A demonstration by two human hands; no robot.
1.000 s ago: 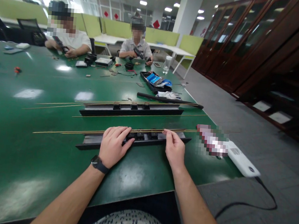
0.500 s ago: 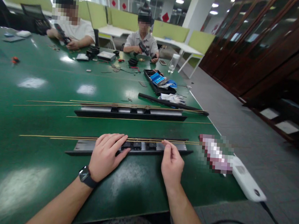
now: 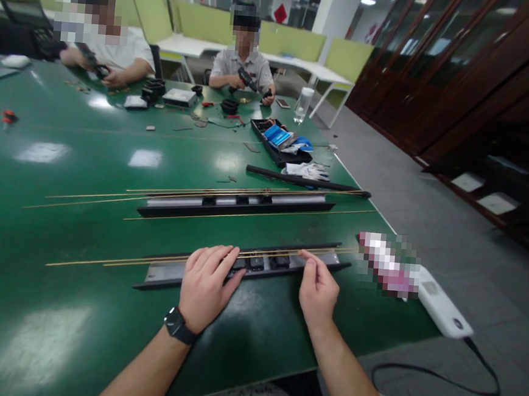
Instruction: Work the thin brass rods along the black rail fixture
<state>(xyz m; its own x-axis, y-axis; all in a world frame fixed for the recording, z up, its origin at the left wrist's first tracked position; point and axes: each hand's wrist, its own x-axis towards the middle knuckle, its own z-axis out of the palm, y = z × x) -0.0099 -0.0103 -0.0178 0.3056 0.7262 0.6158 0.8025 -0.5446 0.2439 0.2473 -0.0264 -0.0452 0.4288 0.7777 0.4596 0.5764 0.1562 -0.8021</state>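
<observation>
Before me on the green table lies a dark channel rail (image 3: 167, 274) with a silvery inside and several black blocks (image 3: 256, 261) in it. Thin brass-coloured rods (image 3: 80, 263) run lengthwise along it and stick out past its left end. My left hand (image 3: 207, 282), with a black watch on its wrist, lies across the rail and rods, fingers stretched and thumb apart. Toward the rail's right end, my right hand (image 3: 319, 288) pinches a thin brass rod (image 3: 282, 255) between thumb and fingertips.
Beyond lies a second channel rail (image 3: 236, 210) with more rods. Farther back are a black bar (image 3: 306, 182), gloves (image 3: 306, 170) and a black tray (image 3: 279, 155). A white device (image 3: 443, 310) with a cable sits at the right edge. Two co-workers (image 3: 242, 68) sit across, holding power tools.
The view has shifted and tilted slightly, so the rails and rods appear slanted. Both hands keep their places on the near rail and rods.
</observation>
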